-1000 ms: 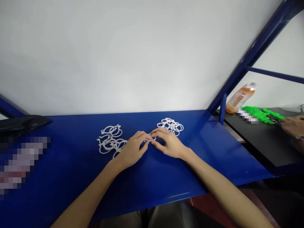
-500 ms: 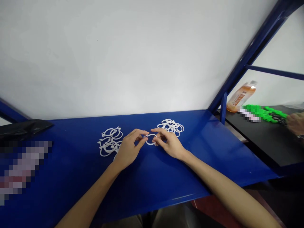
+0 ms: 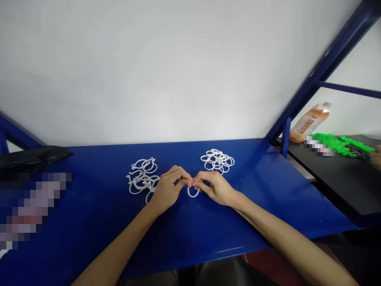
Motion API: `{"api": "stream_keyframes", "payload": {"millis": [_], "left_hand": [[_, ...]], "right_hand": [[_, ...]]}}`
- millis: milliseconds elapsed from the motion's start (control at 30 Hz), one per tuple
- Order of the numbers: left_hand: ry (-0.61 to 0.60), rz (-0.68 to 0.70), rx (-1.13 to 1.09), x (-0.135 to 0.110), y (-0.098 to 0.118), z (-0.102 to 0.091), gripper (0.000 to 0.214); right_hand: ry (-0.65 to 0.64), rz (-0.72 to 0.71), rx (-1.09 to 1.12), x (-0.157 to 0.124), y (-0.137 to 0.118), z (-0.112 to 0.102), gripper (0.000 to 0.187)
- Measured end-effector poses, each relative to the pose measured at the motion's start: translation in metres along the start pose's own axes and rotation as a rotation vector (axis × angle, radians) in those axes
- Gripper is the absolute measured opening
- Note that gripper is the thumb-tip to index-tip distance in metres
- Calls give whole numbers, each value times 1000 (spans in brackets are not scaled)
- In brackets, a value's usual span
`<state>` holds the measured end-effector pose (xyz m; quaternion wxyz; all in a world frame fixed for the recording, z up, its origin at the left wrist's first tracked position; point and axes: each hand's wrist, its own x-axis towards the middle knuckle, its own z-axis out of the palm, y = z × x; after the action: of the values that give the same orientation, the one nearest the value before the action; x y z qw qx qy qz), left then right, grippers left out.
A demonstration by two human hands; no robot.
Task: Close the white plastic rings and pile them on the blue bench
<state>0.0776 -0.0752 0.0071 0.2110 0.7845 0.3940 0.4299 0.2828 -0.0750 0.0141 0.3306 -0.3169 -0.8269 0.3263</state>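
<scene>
A white plastic ring (image 3: 193, 192), like a shower curtain ring, hangs below the fingertips of both hands over the blue table (image 3: 190, 230). My left hand (image 3: 172, 186) pinches one side of its top and my right hand (image 3: 216, 186) pinches the other. The ends of the ring are hidden between the fingers. Left of my left hand lies a loose pile of open white rings (image 3: 143, 178), partly covered by that hand. Beyond my right hand is a second pile of white rings (image 3: 218, 160), which look closed.
A black plastic bag (image 3: 35, 157) rests at the table's far left, behind a blurred-out patch. Blue frame bars (image 3: 321, 67) rise at the right. Past them, a black surface (image 3: 333, 182) carries an orange bottle (image 3: 311, 122) and green pieces (image 3: 327, 142). Another person's hand (image 3: 376, 157) shows there.
My hands have come together, and the ring's ends have met between my fingertips. The ring has turned from lying sideways between the hands to hanging below them. The view has shifted slightly.
</scene>
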Motion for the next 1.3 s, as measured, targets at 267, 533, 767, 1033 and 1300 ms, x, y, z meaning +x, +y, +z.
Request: {"api": "stream_keyframes", "payload": {"millis": [267, 533, 767, 1033, 1300], "left_hand": [[37, -183, -40, 5, -4, 19, 17], [-51, -21, 106, 4, 8, 15, 12], [-52, 2, 148, 3, 4, 15, 10], [-182, 334, 481, 2, -10, 3, 10], [-160, 39, 651, 7, -23, -24, 37]], "right_hand": [[344, 209, -145, 10, 20, 5, 21], [287, 157, -264, 9, 28, 3, 18], [299, 118, -297, 8, 22, 2, 6], [199, 40, -116, 7, 15, -8, 9], [586, 230, -451, 6, 43, -49, 13]]}}
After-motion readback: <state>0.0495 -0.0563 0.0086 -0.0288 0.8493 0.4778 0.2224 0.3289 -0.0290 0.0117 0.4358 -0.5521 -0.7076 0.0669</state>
